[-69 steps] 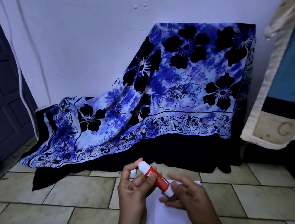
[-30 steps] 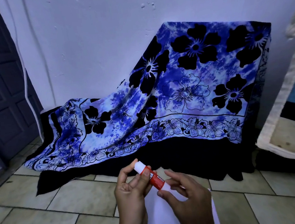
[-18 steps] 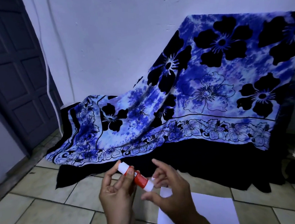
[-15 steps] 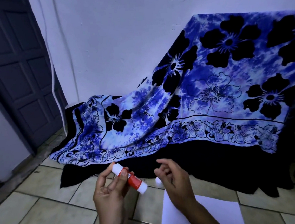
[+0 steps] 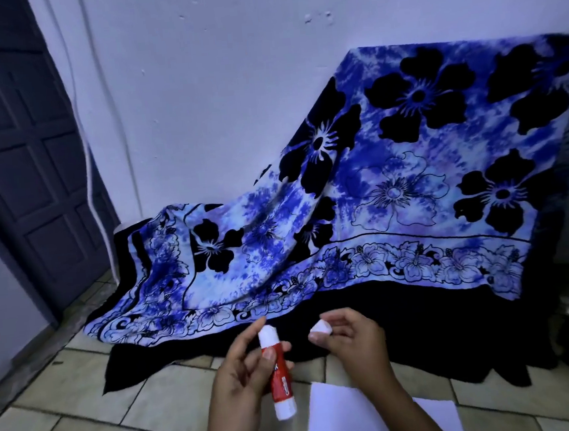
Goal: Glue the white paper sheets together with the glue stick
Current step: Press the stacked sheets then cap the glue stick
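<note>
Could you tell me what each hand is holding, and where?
Left hand grips the glue stick by its red middle; right hand pinches the white cap.

You are working at floor level in what looks like a room of a home: pale floor tiles (image 5: 68,389) meet a painted wall (image 5: 230,82), a dark panelled door (image 5: 19,152) stands at the left with a white cable (image 5: 93,197) hanging beside it, and a blue flower-print cloth (image 5: 394,188) drapes a bulky shape by the wall. White paper sheets (image 5: 332,421) lie on the tiles.
</note>
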